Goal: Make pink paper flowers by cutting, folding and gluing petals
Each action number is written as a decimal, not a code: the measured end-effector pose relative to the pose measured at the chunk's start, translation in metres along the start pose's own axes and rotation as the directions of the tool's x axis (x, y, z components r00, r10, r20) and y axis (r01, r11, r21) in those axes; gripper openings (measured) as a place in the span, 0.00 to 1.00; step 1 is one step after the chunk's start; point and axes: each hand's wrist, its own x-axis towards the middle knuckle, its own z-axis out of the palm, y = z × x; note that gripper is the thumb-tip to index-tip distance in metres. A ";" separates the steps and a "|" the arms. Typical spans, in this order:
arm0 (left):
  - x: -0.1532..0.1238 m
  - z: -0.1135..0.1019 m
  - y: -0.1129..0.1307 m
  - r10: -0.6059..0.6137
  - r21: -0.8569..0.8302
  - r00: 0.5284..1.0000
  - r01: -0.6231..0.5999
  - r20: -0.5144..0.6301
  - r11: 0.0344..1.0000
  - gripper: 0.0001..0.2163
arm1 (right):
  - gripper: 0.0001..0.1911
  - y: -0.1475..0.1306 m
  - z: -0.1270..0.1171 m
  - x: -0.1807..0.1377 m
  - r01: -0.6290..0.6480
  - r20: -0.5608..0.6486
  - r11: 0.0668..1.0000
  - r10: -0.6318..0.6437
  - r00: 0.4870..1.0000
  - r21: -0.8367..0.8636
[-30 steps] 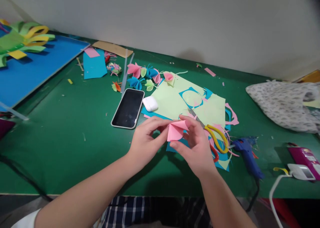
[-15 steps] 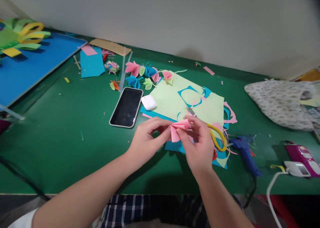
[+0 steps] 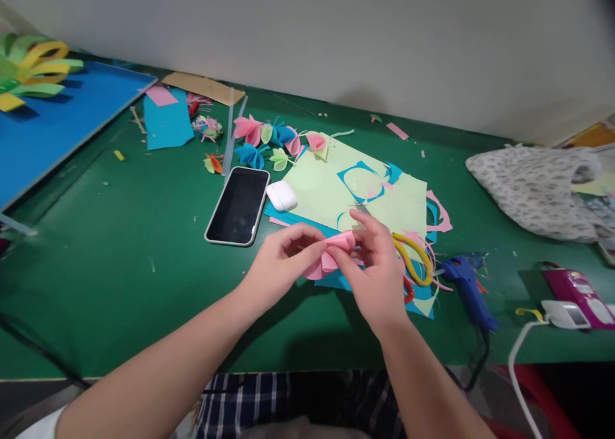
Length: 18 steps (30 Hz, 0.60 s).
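Both of my hands pinch a small folded pink paper piece (image 3: 331, 254) above the green table (image 3: 120, 259). My left hand (image 3: 283, 263) grips its left side with curled fingers. My right hand (image 3: 377, 269) closes thumb and fingers on its right side. The paper is rolled and bunched between the fingertips, partly hidden. Just right of my right hand lie yellow-handled scissors (image 3: 413, 254) on paper scraps.
A black phone (image 3: 237, 205) and white earbud case (image 3: 281, 195) lie beyond my hands, beside light-green sheets (image 3: 317, 189) and small paper flowers (image 3: 269, 138). A blue glue gun (image 3: 468, 285) and patterned cloth (image 3: 533, 189) are right. A blue board (image 3: 57, 125) is left.
The flat fan-shaped pink paper has been curled and bunched tighter between my fingers. My hands stayed close together; the view shifted slightly.
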 end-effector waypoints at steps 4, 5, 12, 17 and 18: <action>0.002 0.000 -0.001 -0.062 -0.037 0.997 0.064 0.051 0.997 0.05 | 0.26 0.001 0.001 0.001 -0.034 0.007 0.998 0.034 0.999 0.059; 0.002 0.000 -0.002 -0.083 -0.047 0.994 0.086 0.065 0.995 0.06 | 0.27 0.002 0.001 0.001 -0.034 0.015 0.997 0.033 0.999 0.071; 0.002 0.001 -0.005 -0.149 -0.143 0.989 0.149 0.013 0.978 0.14 | 0.27 0.006 0.002 0.004 -0.113 0.060 0.984 0.106 0.993 0.136; 0.002 0.002 -0.007 -0.157 -0.210 0.986 0.142 -0.058 0.967 0.16 | 0.26 0.008 0.001 0.006 -0.249 0.129 0.951 0.228 0.965 0.181; 0.002 0.002 -0.007 -0.154 -0.199 0.987 0.141 -0.050 0.970 0.16 | 0.25 0.008 0.001 0.006 -0.246 0.101 0.951 0.230 0.968 0.186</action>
